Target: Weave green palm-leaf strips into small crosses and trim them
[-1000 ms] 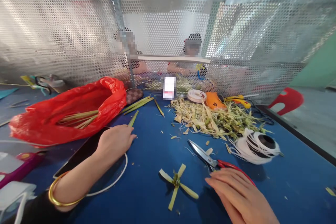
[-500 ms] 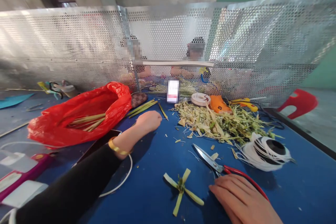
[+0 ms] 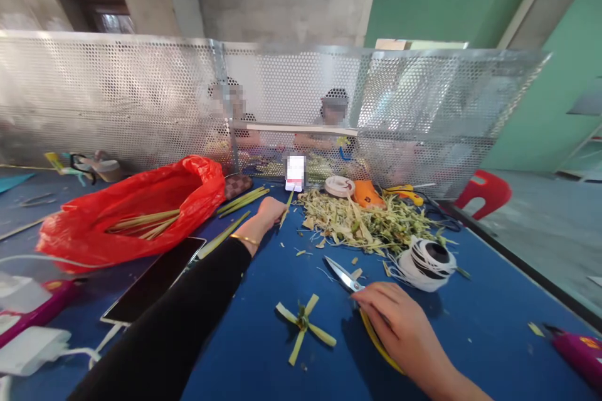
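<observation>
My left hand (image 3: 269,208) is stretched far forward over the blue table (image 3: 470,326), its fingers pinched on a thin green leaf strip (image 3: 286,205) near the edge of the trimmings. A gold bangle sits on that wrist. My right hand (image 3: 397,322) lies near the front, fingers curled over the handles of the scissors (image 3: 342,273), whose blades point away to the left. A small cross woven from leaf strips (image 3: 305,323) lies on the table between my arms.
A red plastic bag (image 3: 136,210) holding green strips lies at the left, a dark phone (image 3: 153,279) in front of it. A heap of leaf trimmings (image 3: 367,222), a white strip spool (image 3: 426,255) and a tape roll (image 3: 339,186) lie beyond. A perforated metal screen (image 3: 141,100) hides other people.
My left hand has reached from beside the red bag forward to the leaf strip and closed on it. My right hand has slid onto the scissors' handles. The view has tilted upward.
</observation>
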The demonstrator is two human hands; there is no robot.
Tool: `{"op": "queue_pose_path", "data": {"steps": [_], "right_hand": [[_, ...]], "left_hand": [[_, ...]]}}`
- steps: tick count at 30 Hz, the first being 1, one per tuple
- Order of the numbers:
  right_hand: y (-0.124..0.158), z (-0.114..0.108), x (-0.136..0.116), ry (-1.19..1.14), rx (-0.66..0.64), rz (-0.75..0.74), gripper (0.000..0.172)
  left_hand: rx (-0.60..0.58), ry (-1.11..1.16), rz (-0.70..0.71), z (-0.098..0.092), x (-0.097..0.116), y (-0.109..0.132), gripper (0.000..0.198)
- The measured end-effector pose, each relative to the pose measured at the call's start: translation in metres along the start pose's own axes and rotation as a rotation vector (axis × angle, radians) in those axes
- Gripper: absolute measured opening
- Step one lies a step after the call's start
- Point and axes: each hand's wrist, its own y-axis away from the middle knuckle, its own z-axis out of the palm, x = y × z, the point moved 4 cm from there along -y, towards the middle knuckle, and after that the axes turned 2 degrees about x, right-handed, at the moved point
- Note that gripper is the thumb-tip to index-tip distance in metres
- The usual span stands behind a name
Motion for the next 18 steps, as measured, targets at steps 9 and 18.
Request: {"op": "queue_pose_path", "data": {"steps": [9,18], "right_hand": [[-0.08,0.007,-0.005,-0.861,0.227,0.711,0.022],[-0.093,0.028,-0.015,-0.985,0.329,0.64,0.03]], "left_hand": [[-0.119,0.601,0.158,0.004,0.03,0.115,0.014],[-0.205,0.666,0.256,0.013,0.037,0.135,0.012]]}}
